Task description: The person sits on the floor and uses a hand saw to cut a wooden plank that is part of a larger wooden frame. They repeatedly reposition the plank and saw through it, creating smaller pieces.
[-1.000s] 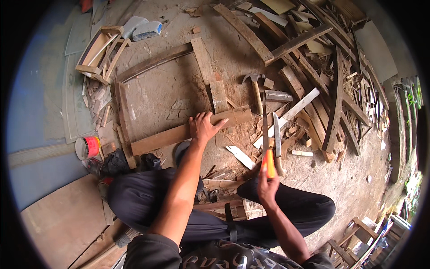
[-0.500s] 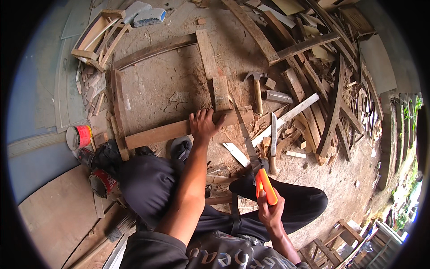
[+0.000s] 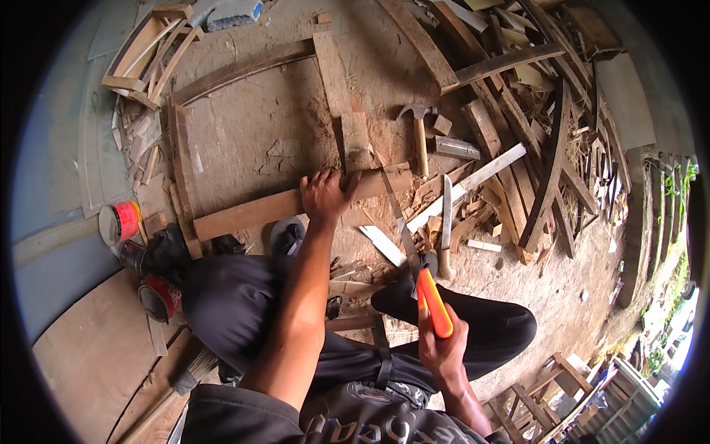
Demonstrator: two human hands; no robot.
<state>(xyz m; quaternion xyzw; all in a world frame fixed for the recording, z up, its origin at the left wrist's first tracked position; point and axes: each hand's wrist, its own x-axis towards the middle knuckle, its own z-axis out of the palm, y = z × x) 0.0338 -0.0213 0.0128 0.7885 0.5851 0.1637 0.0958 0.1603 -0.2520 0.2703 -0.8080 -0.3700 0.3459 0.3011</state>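
Observation:
My left hand [image 3: 327,194] presses down on a brown wooden board [image 3: 251,211], its fingers bent over the far edge and the thumb toward the right. The board lies crosswise before my knees. In my right hand [image 3: 445,348] is a handsaw, its orange handle [image 3: 435,302] wrapped by my fingers. The saw blade [image 3: 399,222] slants away from me and crosses the board near its right end, to the right of my left hand. Another wooden piece [image 3: 355,140] meets the board's far side just beyond my left hand.
A claw hammer [image 3: 420,140] lies beyond the board's right end. A long knife [image 3: 447,222] with a wooden handle rests right of the saw. Scrap timber [image 3: 547,170] is heaped at the right. Paint cans [image 3: 122,222] stand at the left, near a small wooden frame [image 3: 148,59].
The whole view has shifted slightly, so the scene sits higher and further left. The saw's handle has tilted a little and seems drawn slightly back. My left hand keeps its place on the board.

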